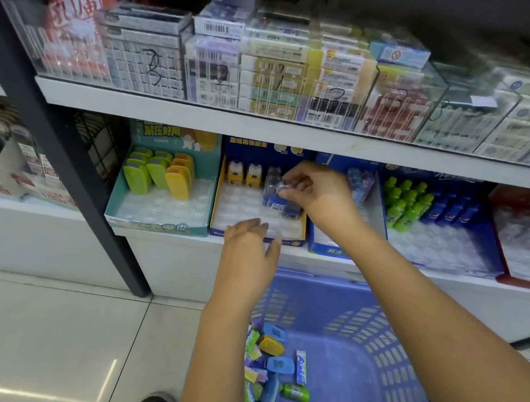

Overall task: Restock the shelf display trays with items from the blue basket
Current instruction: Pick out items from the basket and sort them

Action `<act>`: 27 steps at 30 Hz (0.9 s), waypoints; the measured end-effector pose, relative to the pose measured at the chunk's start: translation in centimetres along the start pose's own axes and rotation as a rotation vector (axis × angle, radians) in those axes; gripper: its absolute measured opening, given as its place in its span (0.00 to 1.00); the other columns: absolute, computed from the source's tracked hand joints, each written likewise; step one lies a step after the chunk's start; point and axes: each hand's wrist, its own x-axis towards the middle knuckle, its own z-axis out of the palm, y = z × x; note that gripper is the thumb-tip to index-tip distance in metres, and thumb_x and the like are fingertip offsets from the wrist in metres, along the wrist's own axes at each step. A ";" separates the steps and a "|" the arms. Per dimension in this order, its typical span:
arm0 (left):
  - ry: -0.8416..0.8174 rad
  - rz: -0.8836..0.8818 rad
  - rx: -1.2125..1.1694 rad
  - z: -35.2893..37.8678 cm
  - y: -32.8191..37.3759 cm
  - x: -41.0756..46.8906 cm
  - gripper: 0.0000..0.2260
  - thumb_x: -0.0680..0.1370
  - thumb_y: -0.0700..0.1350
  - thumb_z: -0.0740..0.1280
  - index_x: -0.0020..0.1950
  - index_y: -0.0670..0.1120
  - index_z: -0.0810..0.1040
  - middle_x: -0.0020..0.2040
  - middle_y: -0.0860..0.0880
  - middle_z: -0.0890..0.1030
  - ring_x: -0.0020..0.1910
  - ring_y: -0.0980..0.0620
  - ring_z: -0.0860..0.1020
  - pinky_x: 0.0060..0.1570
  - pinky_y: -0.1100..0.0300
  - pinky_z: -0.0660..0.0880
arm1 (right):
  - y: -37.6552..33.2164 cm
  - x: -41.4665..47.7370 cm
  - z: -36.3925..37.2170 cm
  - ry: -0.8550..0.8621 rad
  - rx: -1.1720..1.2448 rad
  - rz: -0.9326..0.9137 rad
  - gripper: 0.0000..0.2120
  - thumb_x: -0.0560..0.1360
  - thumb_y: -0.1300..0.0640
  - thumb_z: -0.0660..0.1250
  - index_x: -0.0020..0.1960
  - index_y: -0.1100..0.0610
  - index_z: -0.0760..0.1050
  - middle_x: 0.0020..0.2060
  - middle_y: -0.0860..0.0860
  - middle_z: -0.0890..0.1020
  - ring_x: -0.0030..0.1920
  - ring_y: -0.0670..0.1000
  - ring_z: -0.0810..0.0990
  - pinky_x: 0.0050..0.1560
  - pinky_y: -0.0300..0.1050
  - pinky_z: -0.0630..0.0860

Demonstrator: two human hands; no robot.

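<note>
My right hand reaches into the yellow-and-blue display tray on the lower shelf and pinches a small blue item over the tray's clear insert. Two yellow bear-shaped items stand at the tray's back left. My left hand hovers open at the tray's front edge, fingers relaxed, holding nothing. The blue basket stands on the floor below, with several small loose items piled in its left corner.
A teal tray with green and yellow items sits to the left. To the right are a blue tray, another blue tray with green and blue bottles and a red tray. Stacked boxes fill the upper shelf. A black post slants at left.
</note>
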 end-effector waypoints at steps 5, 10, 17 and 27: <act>-0.055 0.034 0.049 0.7 -0.5 -0.2 0.20 0.80 0.48 0.61 0.71 0.43 0.69 0.70 0.48 0.70 0.71 0.50 0.63 0.73 0.60 0.46 | 0.8 1.2 1.3 -0.091 -0.185 -0.057 0.10 0.72 0.57 0.72 0.52 0.57 0.78 0.40 0.45 0.75 0.41 0.45 0.74 0.42 0.36 0.68; -0.039 0.040 0.023 0.6 -0.9 -0.2 0.19 0.80 0.47 0.61 0.70 0.44 0.70 0.69 0.48 0.72 0.70 0.50 0.65 0.72 0.62 0.48 | 0.2 2.0 0.6 -0.076 -0.063 -0.042 0.11 0.74 0.60 0.68 0.56 0.55 0.77 0.46 0.45 0.76 0.44 0.45 0.76 0.45 0.35 0.72; -0.017 0.042 0.035 0.8 -0.7 -0.2 0.19 0.80 0.47 0.61 0.69 0.44 0.71 0.69 0.48 0.72 0.69 0.50 0.65 0.70 0.65 0.49 | -0.3 2.2 -0.6 -0.203 0.219 0.068 0.06 0.70 0.56 0.73 0.45 0.53 0.78 0.38 0.42 0.81 0.37 0.38 0.80 0.38 0.33 0.77; -0.011 0.070 0.019 0.1 0.0 -0.6 0.17 0.80 0.47 0.61 0.68 0.44 0.73 0.68 0.49 0.73 0.69 0.53 0.67 0.72 0.65 0.47 | -1.4 2.8 0.0 -0.314 -0.353 -0.147 0.10 0.75 0.64 0.66 0.55 0.54 0.76 0.52 0.50 0.79 0.49 0.47 0.76 0.50 0.39 0.74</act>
